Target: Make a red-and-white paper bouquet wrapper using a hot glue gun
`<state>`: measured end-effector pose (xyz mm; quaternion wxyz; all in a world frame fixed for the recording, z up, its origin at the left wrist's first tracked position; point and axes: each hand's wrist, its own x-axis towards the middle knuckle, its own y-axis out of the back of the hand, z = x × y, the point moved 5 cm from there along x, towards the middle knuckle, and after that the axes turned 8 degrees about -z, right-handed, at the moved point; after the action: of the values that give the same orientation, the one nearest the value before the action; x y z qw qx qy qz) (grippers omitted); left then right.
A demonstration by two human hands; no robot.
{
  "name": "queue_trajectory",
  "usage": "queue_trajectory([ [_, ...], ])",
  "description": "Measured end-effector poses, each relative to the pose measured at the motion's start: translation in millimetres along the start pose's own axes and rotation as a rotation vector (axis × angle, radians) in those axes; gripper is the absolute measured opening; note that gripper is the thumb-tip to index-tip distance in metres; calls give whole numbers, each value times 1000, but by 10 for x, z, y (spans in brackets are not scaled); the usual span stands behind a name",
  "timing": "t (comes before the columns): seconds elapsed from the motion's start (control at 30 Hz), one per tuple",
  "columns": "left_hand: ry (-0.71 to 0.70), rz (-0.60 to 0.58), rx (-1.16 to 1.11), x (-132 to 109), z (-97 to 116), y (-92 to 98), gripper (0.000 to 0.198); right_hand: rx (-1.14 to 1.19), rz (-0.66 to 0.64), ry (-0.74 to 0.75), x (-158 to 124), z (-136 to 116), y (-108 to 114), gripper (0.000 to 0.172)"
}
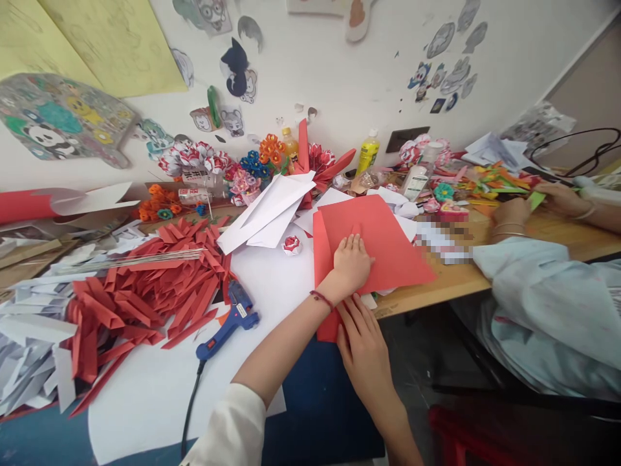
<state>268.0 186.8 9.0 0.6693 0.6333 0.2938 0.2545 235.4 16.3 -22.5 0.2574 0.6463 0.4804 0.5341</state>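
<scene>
My left hand (351,262), a dark red bracelet at its wrist, lies on a large sheet of red paper (392,243), its fingers flat against it. A narrow strip is folded over along the sheet's left side. Lower down, my right hand (365,336) rests with outstretched fingers on the near end of the red paper, by the table edge. Left of the sheet sit a small red-and-white paper flower (292,245) and folded white paper (266,210). A blue glue gun (228,323) lies on white paper (145,408), its cord running toward me.
Heaps of folded red strips (160,285) and white strips (29,356) cover the left side, with thin wires (145,259) on top. Paper flowers (194,158) and bottles (369,152) line the wall. At right, another person's hands (512,217) handle coloured paper (535,200).
</scene>
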Motion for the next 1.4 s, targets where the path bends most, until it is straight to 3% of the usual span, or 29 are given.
queue_trajectory([
  [0.33, 36, -11, -31, 414, -23, 2, 60, 5, -25, -15, 13, 8, 7, 52],
  [0.5, 0, 5, -37, 424, -17, 24, 61, 2, -34, -16, 14, 6, 16, 52],
  [1.07, -273, 31, 48, -743, -27, 177, 49, -42, 69, -7, -27, -11, -8, 38],
  [1.13, -246, 69, 63, -886, -37, 214, 50, -35, 76, -4, -30, -13, -7, 37],
  [1.23, -77, 178, 88, -1080, -133, 236, 52, -23, 61, 5, -25, -21, -2, 40],
  [1.4, 76, 197, 75, -1175, -302, 59, 49, -9, 37, 9, -12, -37, 2, 50],
])
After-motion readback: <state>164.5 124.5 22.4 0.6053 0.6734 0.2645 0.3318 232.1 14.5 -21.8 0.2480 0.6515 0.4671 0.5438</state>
